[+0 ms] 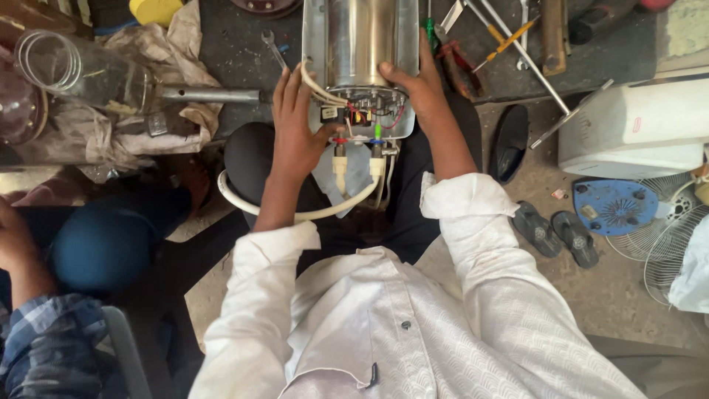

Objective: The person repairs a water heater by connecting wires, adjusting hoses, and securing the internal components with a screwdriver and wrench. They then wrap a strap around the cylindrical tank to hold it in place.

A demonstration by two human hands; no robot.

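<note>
Two hands are gripping a shiny metal cylinder (pixel 360 44), the biggest thing in view, which is lying on the dark workbench (pixel 236 44) with its wired end pointing toward the person's lap. To the right, a white appliance casing (pixel 628 129) is sitting on the concrete floor, with a wire fan guard (pixel 676 236) and a round blue plate (pixel 614 207) just beside it. At the upper left a clear glass jar (pixel 74 70) is lying on its side on crumpled cloth (pixel 177 66). The left hand (pixel 295 133) is pressing flat against the cylinder's left side and lower rim, fingers spread upward — grasping the body rather than clenching. The right hand (pixel 417 89) is clasping the right edge, thumb hooking over the rim. A white hose (pixel 295 214) is looping from the cylinder's underside across the lap. Between the hands, the terminal end (pixel 362 111) is showing red, black and green wires — small connectors sitting just below it. A pair of dark sandals (pixel 557 235) is resting on the floor near the blue plate. Smaller still, a spanner (pixel 275 48) is lying on the bench just left of the cylinder, and screwdrivers (pixel 502 41) are lying to its right.
</note>
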